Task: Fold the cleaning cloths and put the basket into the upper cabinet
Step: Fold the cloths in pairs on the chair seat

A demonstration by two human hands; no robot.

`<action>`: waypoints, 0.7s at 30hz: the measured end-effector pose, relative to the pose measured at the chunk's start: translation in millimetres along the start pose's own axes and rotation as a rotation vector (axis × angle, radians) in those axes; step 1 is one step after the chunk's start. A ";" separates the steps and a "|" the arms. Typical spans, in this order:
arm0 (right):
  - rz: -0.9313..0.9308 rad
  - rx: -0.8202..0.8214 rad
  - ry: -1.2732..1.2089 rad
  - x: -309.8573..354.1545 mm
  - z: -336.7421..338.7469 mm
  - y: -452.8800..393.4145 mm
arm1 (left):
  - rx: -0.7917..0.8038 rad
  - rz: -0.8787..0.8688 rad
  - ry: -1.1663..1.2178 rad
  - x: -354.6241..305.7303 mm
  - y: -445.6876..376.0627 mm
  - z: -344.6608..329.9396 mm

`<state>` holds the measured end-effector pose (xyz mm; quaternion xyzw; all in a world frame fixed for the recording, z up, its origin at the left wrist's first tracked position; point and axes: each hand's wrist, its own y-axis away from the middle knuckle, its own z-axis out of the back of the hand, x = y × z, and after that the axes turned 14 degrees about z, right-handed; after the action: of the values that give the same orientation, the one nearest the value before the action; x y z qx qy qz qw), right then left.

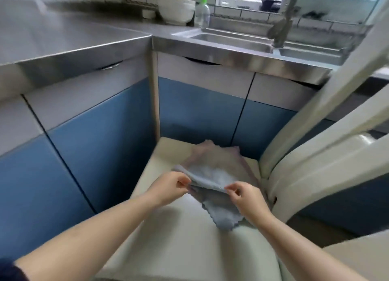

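A light blue cleaning cloth [212,178] is folded over itself on the cream seat of a chair [179,228]. My left hand [170,186] pinches the fold's edge at its left end. My right hand [244,195] pinches the same edge at its right end. The cloth's lower corner [223,217] hangs down onto the seat. Under the blue cloth, farther back on the seat, lies a pink cloth [219,156]. No basket is in view.
The chair's cream backrest [315,133] rises at the right. Blue cabinet doors [101,143] stand behind the seat under a steel counter [63,34]. A sink [231,40] with a tap [282,25], a soap bottle [202,11] and stacked white bowls [176,9] sit at the back.
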<state>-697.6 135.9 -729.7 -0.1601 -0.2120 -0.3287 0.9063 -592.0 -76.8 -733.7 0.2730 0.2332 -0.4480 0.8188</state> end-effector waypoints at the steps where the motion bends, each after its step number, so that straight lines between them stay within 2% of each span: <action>1: -0.001 0.062 0.011 -4.3 -8.6 5.0 | 0.008 -0.012 -0.068 3.5 -6.5 -8.9; 3: 0.024 0.198 0.066 -8.0 -26.9 13.5 | 0.024 -0.041 -0.196 10.2 -15.8 -23.7; 5: 0.032 0.261 0.132 -9.6 -42.7 20.4 | 0.026 -0.115 -0.269 14.8 -21.5 -35.1; 12: 0.017 0.157 0.295 -16.0 -76.9 20.4 | -0.026 -0.248 -0.327 8.6 -31.3 -73.3; 19: -0.059 0.053 -0.037 -11.1 -22.9 9.2 | -0.223 -0.331 -0.212 -0.2 -35.5 -74.3; 21: -0.057 -0.008 -0.109 -4.2 3.1 3.8 | -0.272 -0.290 -0.162 -8.7 -39.1 -66.5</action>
<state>-698.9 142.2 -729.6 -0.1753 -0.2641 -0.3463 0.8830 -639.0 -45.5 -786.9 0.0868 0.2614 -0.5459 0.7912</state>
